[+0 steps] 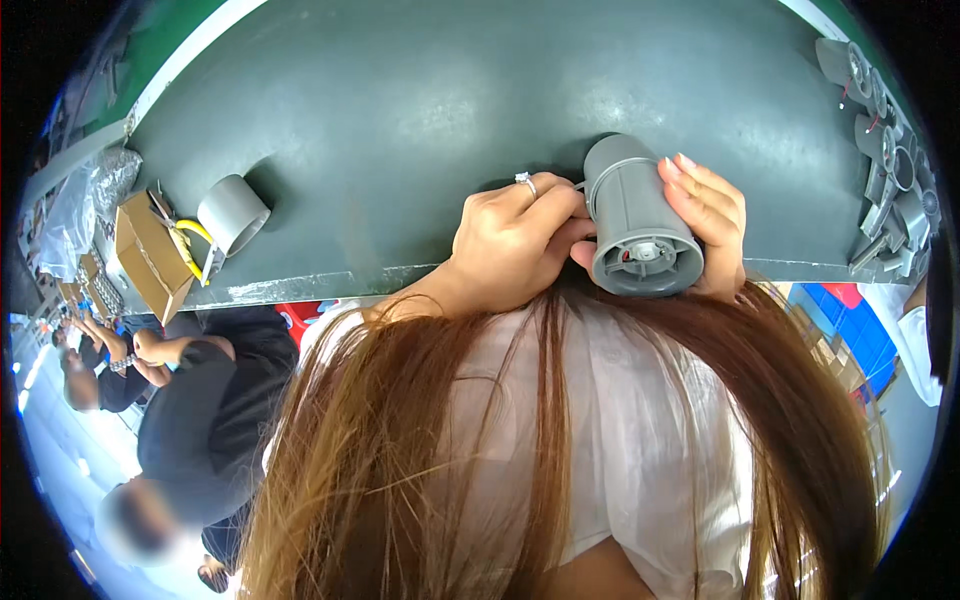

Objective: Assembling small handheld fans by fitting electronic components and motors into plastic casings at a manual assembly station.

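A grey ribbed plastic cylindrical housing (633, 192) lies tilted at the table's near edge, its open end facing me. Inside that end sits a round hub with spokes and a bit of red, perhaps a small motor. My right hand (712, 225) wraps around the housing's right side, fingers along its wall. Against the left side, my left hand (520, 240), with a ring on one finger, is closed in a pinch. A small piece by its fingertips is too hidden to name. Farther left stands a short grey plastic tube (234, 214), apart from both hands.
Yellow-handled pliers (192, 245) lie beside an open cardboard box (150, 255) at the left edge, near a clear plastic bag (75, 215). Several grey plastic parts (890, 160), some with red wires, are piled at the far right. Co-workers (215, 400) sit at the left.
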The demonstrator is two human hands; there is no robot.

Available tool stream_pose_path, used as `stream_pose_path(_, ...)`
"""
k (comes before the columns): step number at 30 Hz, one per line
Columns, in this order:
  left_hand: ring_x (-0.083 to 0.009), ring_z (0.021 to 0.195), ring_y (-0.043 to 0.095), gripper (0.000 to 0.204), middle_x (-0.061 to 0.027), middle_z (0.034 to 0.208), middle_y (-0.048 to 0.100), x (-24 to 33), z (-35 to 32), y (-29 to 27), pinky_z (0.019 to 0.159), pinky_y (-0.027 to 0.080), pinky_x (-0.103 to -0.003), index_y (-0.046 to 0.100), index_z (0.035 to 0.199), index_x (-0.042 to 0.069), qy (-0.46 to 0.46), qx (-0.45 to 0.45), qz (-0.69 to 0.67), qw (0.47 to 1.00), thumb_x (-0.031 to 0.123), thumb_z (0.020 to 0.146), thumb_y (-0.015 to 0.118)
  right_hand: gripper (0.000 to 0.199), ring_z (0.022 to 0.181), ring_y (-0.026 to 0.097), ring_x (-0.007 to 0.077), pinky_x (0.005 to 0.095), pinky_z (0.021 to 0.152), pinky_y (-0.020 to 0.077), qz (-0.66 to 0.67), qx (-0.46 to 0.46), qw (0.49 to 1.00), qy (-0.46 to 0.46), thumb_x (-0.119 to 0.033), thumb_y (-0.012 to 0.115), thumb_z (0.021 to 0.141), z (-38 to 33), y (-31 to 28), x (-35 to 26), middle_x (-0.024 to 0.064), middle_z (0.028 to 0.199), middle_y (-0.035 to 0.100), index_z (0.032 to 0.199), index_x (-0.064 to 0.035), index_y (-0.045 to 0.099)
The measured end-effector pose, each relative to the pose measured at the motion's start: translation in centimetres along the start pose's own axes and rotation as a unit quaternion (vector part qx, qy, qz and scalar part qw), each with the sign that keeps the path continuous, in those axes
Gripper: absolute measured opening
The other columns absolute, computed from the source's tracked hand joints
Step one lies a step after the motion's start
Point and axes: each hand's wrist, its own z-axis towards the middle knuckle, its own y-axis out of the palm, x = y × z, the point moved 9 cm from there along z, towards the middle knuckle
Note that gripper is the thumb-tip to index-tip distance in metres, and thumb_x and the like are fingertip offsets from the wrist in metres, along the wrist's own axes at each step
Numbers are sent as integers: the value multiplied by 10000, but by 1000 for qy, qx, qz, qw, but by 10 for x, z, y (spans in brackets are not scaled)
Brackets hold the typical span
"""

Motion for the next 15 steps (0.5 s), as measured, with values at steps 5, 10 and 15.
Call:
stream_pose_path(5, -247, 605, 594, 146, -64, 774, 608, -3, 0, 0, 518, 495, -344, 574, 777, 51, -10, -3, -2, 1000, 63, 720, 709, 263, 935, 634, 253, 331, 834, 510, 14, -18, 1000, -2, -88, 764, 690, 6, 0, -2, 111, 975, 677, 910, -15, 640)
stream_pose_path(10, -236, 580, 591, 171, -61, 768, 610, -2, -2, 1, 502, 496, -331, 589, 791, 46, 1, -12, -24, 1000, 79, 702, 732, 310, 961, 610, 259, 340, 848, 498, 45, -35, 998, -13, -63, 774, 675, -2, -2, 0, 106, 999, 662, 940, -22, 619)
stream_pose_path(15, -228, 592, 598, 173, -58, 774, 616, -4, -2, 1, 503, 499, -329, 600, 782, 43, -5, -14, -34, 999, 80, 688, 740, 268, 966, 606, 251, 333, 842, 501, 66, -46, 997, -15, -30, 748, 698, -3, 1, 3, 106, 1002, 657, 932, -27, 618)
